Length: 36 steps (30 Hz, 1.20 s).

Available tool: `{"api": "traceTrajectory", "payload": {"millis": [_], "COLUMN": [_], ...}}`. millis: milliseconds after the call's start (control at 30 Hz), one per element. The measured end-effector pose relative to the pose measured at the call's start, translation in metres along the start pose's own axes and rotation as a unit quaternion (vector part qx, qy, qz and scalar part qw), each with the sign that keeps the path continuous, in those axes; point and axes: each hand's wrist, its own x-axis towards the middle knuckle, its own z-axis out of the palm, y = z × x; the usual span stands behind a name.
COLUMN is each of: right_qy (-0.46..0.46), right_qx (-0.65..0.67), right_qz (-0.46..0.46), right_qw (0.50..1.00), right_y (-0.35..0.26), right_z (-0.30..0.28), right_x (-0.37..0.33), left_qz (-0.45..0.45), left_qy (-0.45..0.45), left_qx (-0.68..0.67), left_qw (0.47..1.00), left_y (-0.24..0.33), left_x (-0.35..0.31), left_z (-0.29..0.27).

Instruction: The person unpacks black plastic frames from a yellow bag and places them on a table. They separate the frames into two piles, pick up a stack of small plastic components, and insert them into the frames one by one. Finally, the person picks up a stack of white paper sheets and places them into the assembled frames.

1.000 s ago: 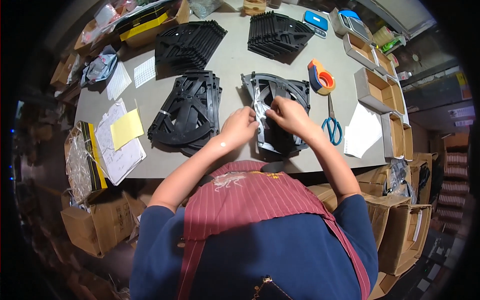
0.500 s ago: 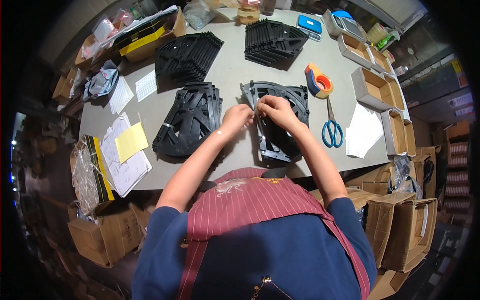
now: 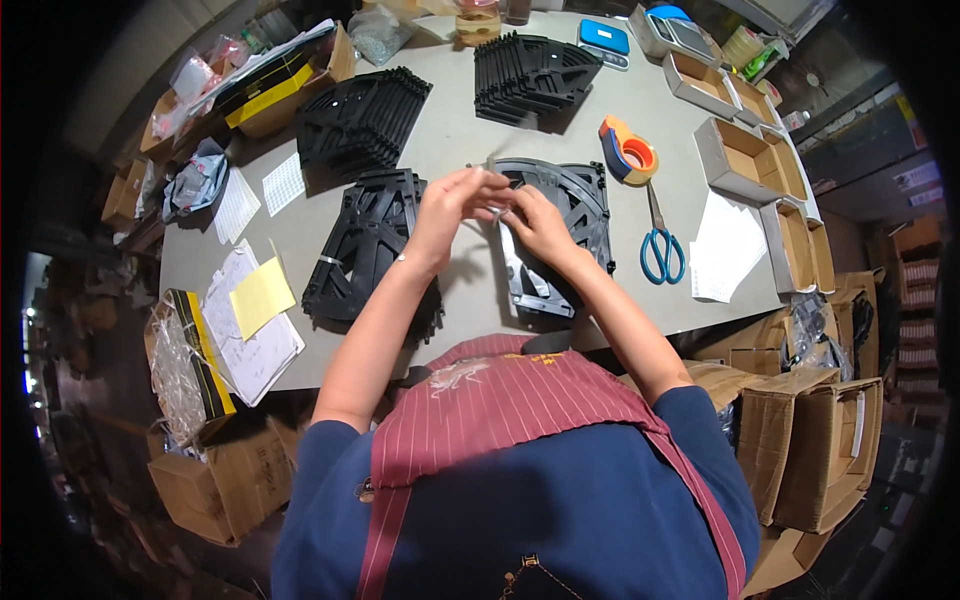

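My left hand (image 3: 455,215) and my right hand (image 3: 540,222) meet over the left edge of a black fan-shaped plastic frame (image 3: 585,195) on the table. Both sets of fingers are bent and closed at the frame's upper left; what sits between the fingertips is too small to make out. A pale, shiny strip (image 3: 513,265) runs along that edge below my right fingers. To the left of my left hand lies a stack of similar black plastic frames (image 3: 365,245), with a small white band on it.
Two more stacks of black frames (image 3: 365,120) (image 3: 530,75) stand farther back. An orange tape dispenser (image 3: 630,150) and teal-handled scissors (image 3: 662,255) lie right of my hands. Open cardboard trays (image 3: 730,155) line the right edge; papers (image 3: 250,330) and a yellow note (image 3: 262,297) lie left.
My left hand has risen and its fingers now reach over beside the right hand's at the frame's edge. My right hand has shifted only slightly. The whole view has moved a little.
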Motion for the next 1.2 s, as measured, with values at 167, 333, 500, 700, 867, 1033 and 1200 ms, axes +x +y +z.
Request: {"api": "traceTrajectory", "payload": {"millis": [167, 333, 500, 700, 867, 1033, 1200], "right_qy": [-0.008, -0.020, -0.109, -0.076, -0.129, -0.062, 0.003], "right_qx": [-0.061, 0.057, 0.420, 0.152, -0.083, -0.081, -0.161], "right_qz": [0.005, 0.031, 0.259, 0.157, -0.004, 0.038, -0.061], "right_qw": [0.998, 0.998, 0.863, 0.973, 0.988, 0.994, 0.985], "right_y": [-0.012, -0.015, -0.021, -0.029, -0.017, -0.005, -0.050], "right_z": [-0.007, -0.015, -0.033, -0.033, -0.017, -0.021, -0.004], "right_x": [-0.001, 0.002, 0.012, 0.005, -0.012, -0.006, 0.012], "left_qz": [0.002, 0.057, 0.156, 0.069, 0.068, 0.235, 0.218], "left_qy": [0.138, 0.168, 0.142, 0.138, 0.098, 0.162, 0.330], "left_qx": [0.219, 0.361, 0.396, 0.185, -0.011, -0.206, -0.047], "left_qw": [0.966, 0.916, 0.894, 0.970, 0.993, 0.936, 0.917], "left_y": [-0.094, -0.110, -0.115, -0.124, -0.076, 0.045, 0.077], "left_x": [0.015, 0.006, 0.008, 0.015, -0.007, -0.042, -0.097], "left_z": [-0.031, 0.000, -0.006, -0.016, -0.018, -0.079, -0.181]}}
